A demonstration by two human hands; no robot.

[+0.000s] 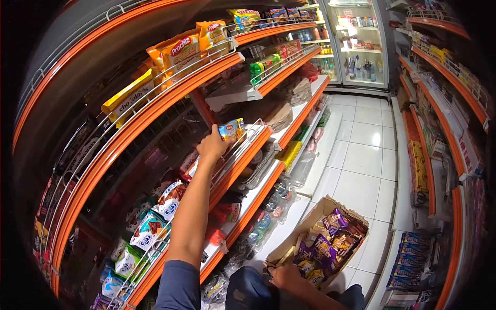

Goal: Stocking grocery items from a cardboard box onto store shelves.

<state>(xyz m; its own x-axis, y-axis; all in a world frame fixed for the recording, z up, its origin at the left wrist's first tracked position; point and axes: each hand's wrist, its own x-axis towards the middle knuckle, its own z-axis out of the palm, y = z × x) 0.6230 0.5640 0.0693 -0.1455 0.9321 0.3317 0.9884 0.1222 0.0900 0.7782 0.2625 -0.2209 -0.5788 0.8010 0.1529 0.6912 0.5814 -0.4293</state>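
My left hand reaches over the wire rail of a middle shelf and grips the near end of a blue snack packet; some fingers are hidden. Down by my knees, my right hand is closed at the near corner of an open cardboard box, with a small dark part showing by its fingertips. Inside the box are several purple snack packets and brown-and-yellow ones. White-and-teal snack bags stand on the shelf beside my left forearm.
Orange-edged shelves curve along the left, with orange snack bags higher up. More shelving lines the right side. White floor tiles lead to a glass-door drinks fridge. Plastic-wrapped goods sit low by the box.
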